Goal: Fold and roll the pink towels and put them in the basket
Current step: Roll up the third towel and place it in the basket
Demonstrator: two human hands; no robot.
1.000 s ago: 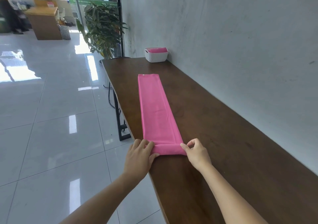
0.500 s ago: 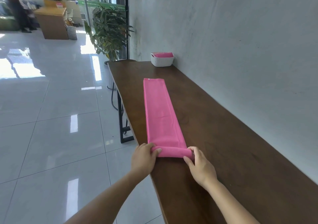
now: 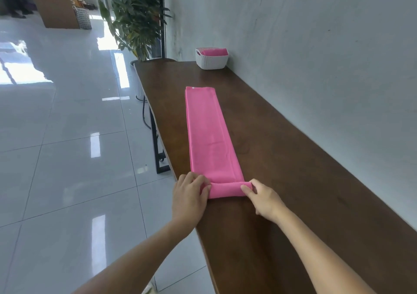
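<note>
Pink towel [image 3: 209, 135]: long strip mid-frame on table [image 3: 293, 180], long axis running up-frame toward basket [image 3: 212, 62]. Near end is a short roll. Left hand [image 3: 189, 194] and right hand [image 3: 264, 200] each pinch one end of it, equally near. Next move likely rolls straight up-frame.

The pink towel [image 3: 208, 133] is soft matt cloth. The bench [image 3: 282, 158] is dark wood with a dull satin sheen (grain faintly showing). The basket [image 3: 211, 61] looks like white ribbed plastic. The floor [image 3: 67, 135] tiles are glossy.
</note>
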